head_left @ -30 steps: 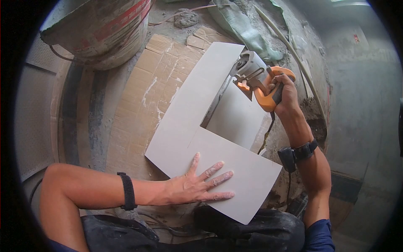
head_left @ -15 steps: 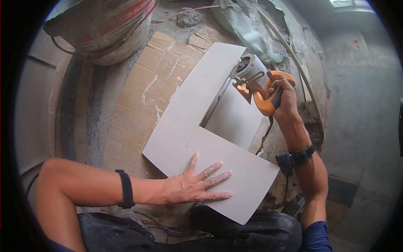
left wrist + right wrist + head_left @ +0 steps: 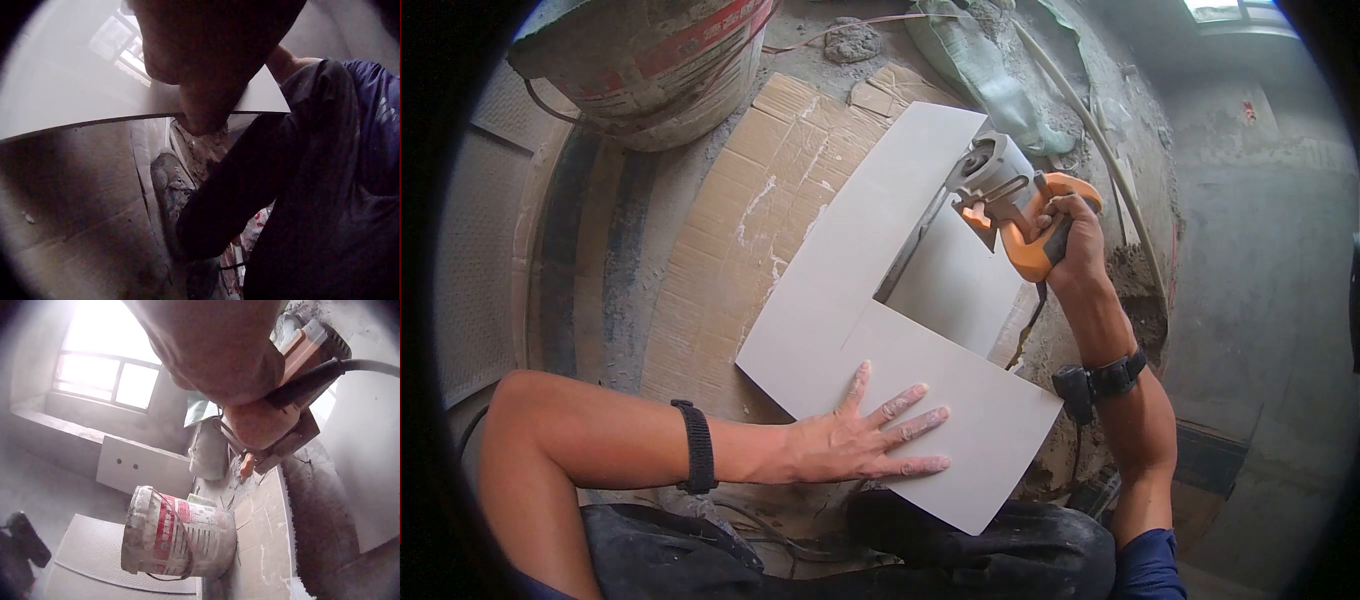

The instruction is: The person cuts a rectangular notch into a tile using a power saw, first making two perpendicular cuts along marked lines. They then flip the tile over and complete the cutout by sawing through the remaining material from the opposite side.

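Observation:
My left hand (image 3: 865, 445) lies with its fingers spread on the near part of a white tile (image 3: 820, 310); pale dust coats the fingers. In the head view the tile has an L-shaped outline. My right hand (image 3: 1080, 240) grips the orange rear handle of a handheld tile cutter (image 3: 1000, 165). Its grey head is at the tile's far end, beside the long inner edge, and the blade is hidden. A second white piece (image 3: 955, 275) shows inside the notch, with a dark gap along its left side. A faint line runs on from the notch's corner.
Flattened cardboard (image 3: 710, 240) lies under and left of the tile. A dirty bucket (image 3: 650, 80) stands at the far left. Beyond the cutter are a pale green sack (image 3: 990, 70) and a long pole (image 3: 1090, 110). The cutter's cord (image 3: 1028, 325) hangs beside the tile's right edge.
The head view has shifted slightly. Both hands, the tile and the cutter keep almost the same places relative to each other.

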`<action>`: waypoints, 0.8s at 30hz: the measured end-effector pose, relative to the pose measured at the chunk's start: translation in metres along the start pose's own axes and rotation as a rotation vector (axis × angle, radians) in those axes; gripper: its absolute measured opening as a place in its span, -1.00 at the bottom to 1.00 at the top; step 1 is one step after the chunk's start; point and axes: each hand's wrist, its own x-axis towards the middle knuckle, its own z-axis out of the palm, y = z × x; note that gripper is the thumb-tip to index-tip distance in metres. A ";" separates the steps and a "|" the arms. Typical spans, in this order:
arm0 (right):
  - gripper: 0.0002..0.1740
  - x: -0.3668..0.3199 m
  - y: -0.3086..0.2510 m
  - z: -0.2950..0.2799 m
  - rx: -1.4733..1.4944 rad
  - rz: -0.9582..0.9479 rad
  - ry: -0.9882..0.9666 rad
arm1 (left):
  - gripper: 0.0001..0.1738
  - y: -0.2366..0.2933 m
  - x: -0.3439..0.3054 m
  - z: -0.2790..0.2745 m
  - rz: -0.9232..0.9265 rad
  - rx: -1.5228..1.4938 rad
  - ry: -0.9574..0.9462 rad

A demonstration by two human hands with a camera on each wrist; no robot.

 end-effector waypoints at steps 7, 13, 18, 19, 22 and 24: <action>-0.82 0.000 -0.002 0.001 -0.002 0.015 0.015 | -0.31 -0.001 0.000 -0.002 0.001 -0.007 -0.006; -0.83 0.007 -0.002 -0.004 0.015 0.031 0.022 | -0.29 -0.001 0.001 -0.009 0.001 -0.029 -0.021; -0.93 0.001 -0.005 0.002 0.015 0.068 0.062 | -0.31 0.000 0.001 -0.011 0.002 -0.004 -0.026; -0.93 0.000 -0.006 0.002 0.014 0.067 0.063 | -0.31 0.000 0.001 -0.010 0.003 -0.004 -0.025; -0.93 0.000 -0.006 0.002 -0.004 0.059 0.045 | -0.32 0.000 0.002 -0.010 -0.003 -0.016 -0.020; -0.84 0.003 -0.005 -0.001 -0.009 0.050 0.054 | -0.31 -0.001 0.001 -0.011 0.001 -0.017 -0.017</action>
